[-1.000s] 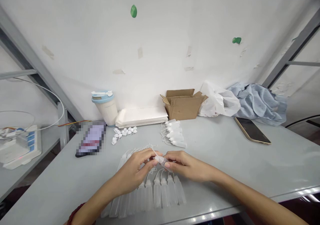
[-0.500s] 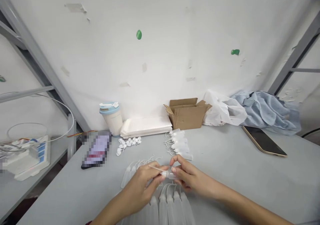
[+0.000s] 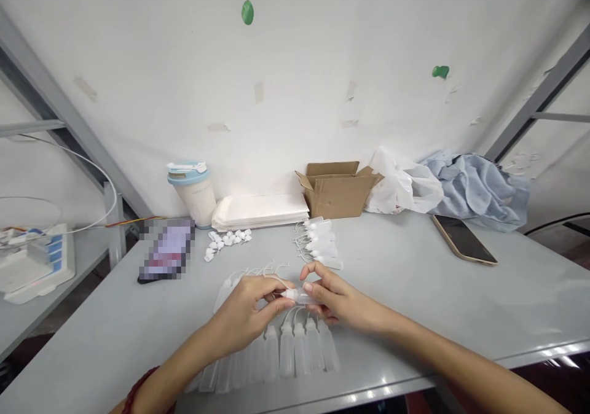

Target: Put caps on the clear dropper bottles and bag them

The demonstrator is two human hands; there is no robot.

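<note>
Between my hands lies a small translucent squeeze bottle [image 3: 306, 298], held on its side. My left hand [image 3: 249, 309] pinches its white cap end [image 3: 289, 293] between thumb and fingers, and a thin pale cord or tube sticks out past the fingers. Around the bottle's body, my right hand [image 3: 338, 298] is closed, with the index finger bent above it. Below the hands, a row of larger translucent bottles [image 3: 302, 346] with thin strands lies on the grey table. More such bottles [image 3: 223, 294] lie behind my left hand, partly hidden by it.
Small bottles [image 3: 320, 242] lie in a column behind my hands, near loose white caps [image 3: 228, 238]. Along the wall stand a lidded cup [image 3: 196, 196], stacked white sheets [image 3: 262, 209], an open carton [image 3: 341, 196], a plastic bag [image 3: 403, 187] and blue cloth [image 3: 482, 187]. Phones [image 3: 463, 240] lie on both sides.
The camera view has shifted, so the scene sits higher and the table's front edge shows. Both hands keep their grip on the small bottle, my left fingers still at its cap.
</note>
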